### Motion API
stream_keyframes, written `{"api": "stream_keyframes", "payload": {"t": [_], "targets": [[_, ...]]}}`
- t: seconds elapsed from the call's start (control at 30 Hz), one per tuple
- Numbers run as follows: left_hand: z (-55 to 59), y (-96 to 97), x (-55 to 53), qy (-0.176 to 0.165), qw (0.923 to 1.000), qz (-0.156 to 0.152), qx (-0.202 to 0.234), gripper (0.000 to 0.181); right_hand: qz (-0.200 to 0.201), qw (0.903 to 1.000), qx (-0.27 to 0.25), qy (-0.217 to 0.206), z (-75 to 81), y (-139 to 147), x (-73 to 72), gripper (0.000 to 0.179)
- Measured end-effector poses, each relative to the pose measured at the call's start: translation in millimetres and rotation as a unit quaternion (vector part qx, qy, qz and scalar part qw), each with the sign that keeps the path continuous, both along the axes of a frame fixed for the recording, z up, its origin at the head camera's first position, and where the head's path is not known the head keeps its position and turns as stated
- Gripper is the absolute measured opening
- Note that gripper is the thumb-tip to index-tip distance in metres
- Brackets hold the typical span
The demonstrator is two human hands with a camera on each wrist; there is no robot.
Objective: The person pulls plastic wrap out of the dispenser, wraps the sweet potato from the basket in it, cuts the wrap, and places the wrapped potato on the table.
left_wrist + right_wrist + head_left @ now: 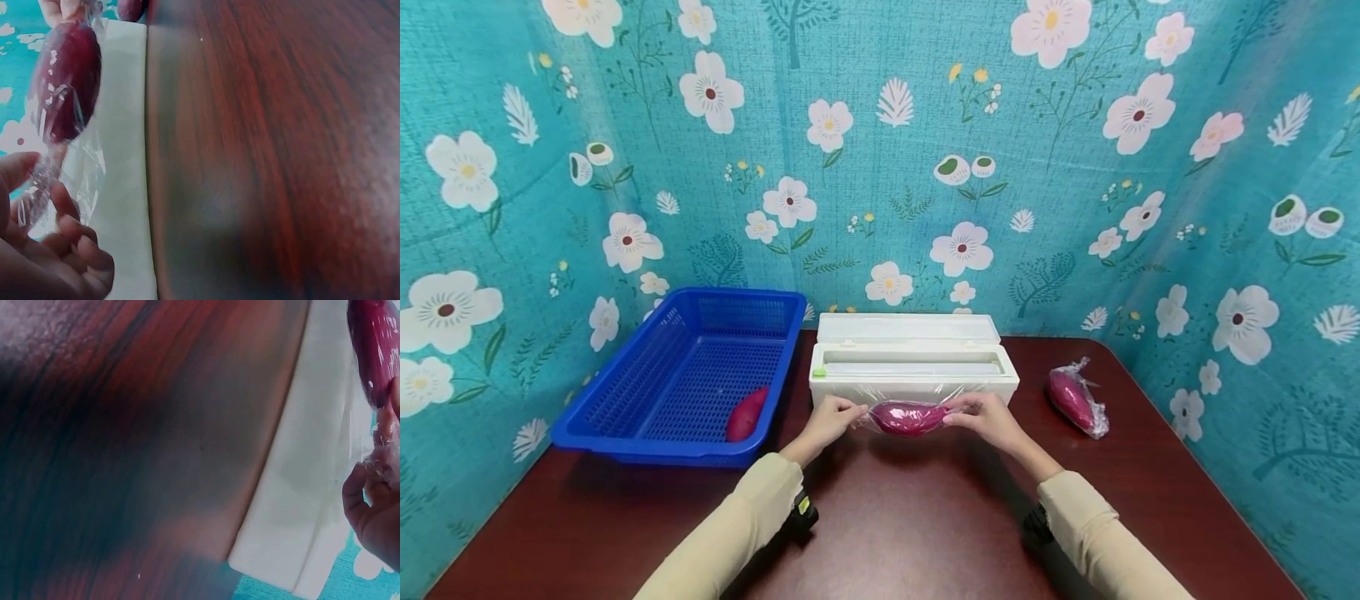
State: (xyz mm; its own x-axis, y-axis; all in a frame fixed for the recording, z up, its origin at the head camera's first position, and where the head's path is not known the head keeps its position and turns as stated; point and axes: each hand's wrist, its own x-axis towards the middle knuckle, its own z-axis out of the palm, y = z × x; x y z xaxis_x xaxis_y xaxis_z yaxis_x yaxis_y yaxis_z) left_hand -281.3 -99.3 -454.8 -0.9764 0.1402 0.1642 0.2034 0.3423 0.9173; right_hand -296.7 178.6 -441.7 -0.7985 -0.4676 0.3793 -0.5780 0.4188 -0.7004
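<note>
A purplish-red sweet potato [908, 418] hangs lengthwise between both hands, covered in clear plastic wrap [39, 190]. My left hand [826, 423] pinches the gathered wrap at the left end between thumb and fingers. At the opposite end, my right hand [990, 423] grips bunched film, with its fingertips right at the tip of the sweet potato. Just behind them stands a white plastic wrap dispenser [917, 387], its lid [910, 327] raised and a roll [913, 369] inside. Some film overlaps the dispenser's front in the head view.
On the left, a blue plastic basket [568, 433] holds another sweet potato [747, 415] by its near right corner. A film-wrapped sweet potato [1072, 398] lies right of the dispenser. The dark wooden table [910, 525] meets a flowered teal cloth [880, 183] behind and at the sides.
</note>
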Motion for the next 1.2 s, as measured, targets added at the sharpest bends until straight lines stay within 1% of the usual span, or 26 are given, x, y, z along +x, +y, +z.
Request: {"api": "stream_keyframes", "payload": {"t": [0.13, 0.17, 0.23, 0.33, 0.43, 0.5, 0.57, 0.63, 0.7, 0.77, 0.83, 0.93, 0.97, 1.0, 1.03, 1.07, 1.13, 1.2], "targets": [[-3.2, 2.3, -3.4, -0.017, 0.9983, 0.034, -0.046, 0.021, -0.016, 0.9992, 0.023, 0.029, -9.3, -2.4, -8.9, 0.015], [-4.0, 2.4, -4.1, -0.021, 0.9974, 0.037, -0.058, 0.02, -0.019, 0.999, 0.03, 0.029, -10.9, -3.1, -10.1, 0.014], [-5.1, 2.7, -5.1, -0.028, 0.9955, 0.04, -0.082, 0.019, -0.028, 0.9984, 0.044, 0.025, -13.7, -3.8, -12.5, 0.014], [-5.9, 3.3, -5.9, -0.025, 0.9908, 0.037, -0.128, 0.018, -0.042, 0.997, 0.062, 0.017, -17.0, -4.5, -14.6, 0.011], [-6.2, 4.5, -5.8, -0.021, 0.9848, 0.035, -0.169, 0.018, -0.052, 0.9964, 0.067, 0.009, -20.8, -4.9, -15.7, 0.01], [-6.3, 5.5, -5.1, -0.02, 0.9809, 0.039, -0.189, 0.017, -0.052, 0.9965, 0.065, 0.007, -23.5, -4.6, -16.7, 0.011], [-6.0, 6.8, -4.4, -0.022, 0.9784, 0.046, -0.2, 0.017, -0.05, 0.9969, 0.061, 0.006, -25.6, -4.4, -17.3, 0.011], [-5.9, 7.7, -3.4, -0.02, 0.9779, 0.05, -0.202, 0.016, -0.04, 0.9975, 0.058, 0.01, -26.1, -4.1, -17.2, 0.012], [-5.6, 8.1, -2.8, -0.017, 0.9789, 0.052, -0.197, 0.016, -0.034, 0.9978, 0.055, 0.01, -25.7, -3.8, -16.3, 0.013], [-4.8, 7.7, -1.1, -0.013, 0.9817, 0.043, -0.185, 0.016, -0.034, 0.9978, 0.056, 0.009, -25.7, -3.4, -14.0, 0.013], [-2.2, 6.6, 1.4, -0.01, 0.9845, 0.03, -0.173, 0.026, -0.041, 0.9974, 0.06, 0.007, -25.5, -3.4, -11.9, 0.013], [4.8, 3.8, 6.7, -0.009, 0.9845, 0.023, -0.174, 0.053, -0.054, 0.9958, 0.073, 0.011, -26.3, -3.3, -10.7, 0.013], [7.7, 2.8, 8.6, -0.006, 0.9837, 0.028, -0.178, 0.059, -0.055, 0.9955, 0.076, 0.011, -26.5, -3.5, -10.8, 0.013], [10.6, 1.9, 10.4, 0.004, 0.9826, 0.041, -0.181, 0.061, -0.053, 0.9956, 0.077, 0.01, -26.4, -3.5, -11.0, 0.013], [13.7, 1.2, 11.8, 0.02, 0.9804, 0.061, -0.186, 0.058, -0.051, 0.9955, 0.08, 0.011, -26.2, -3.4, -11.3, 0.014], [16.7, 0.7, 12.5, 0.041, 0.9776, 0.086, -0.188, 0.054, -0.048, 0.9954, 0.082, 0.011, -25.9, -3.0, -11.7, 0.015], [21.6, 0.7, 11.5, 0.094, 0.9693, 0.142, -0.178, 0.042, -0.045, 0.9956, 0.081, 0.013, -24.4, -1.9, -12.3, 0.019], [24.0, 1.5, 7.4, 0.148, 0.9575, 0.19, -0.159, 0.032, -0.045, 0.996, 0.076, 0.012, -22.3, -0.3, -12.4, 0.024]]}}
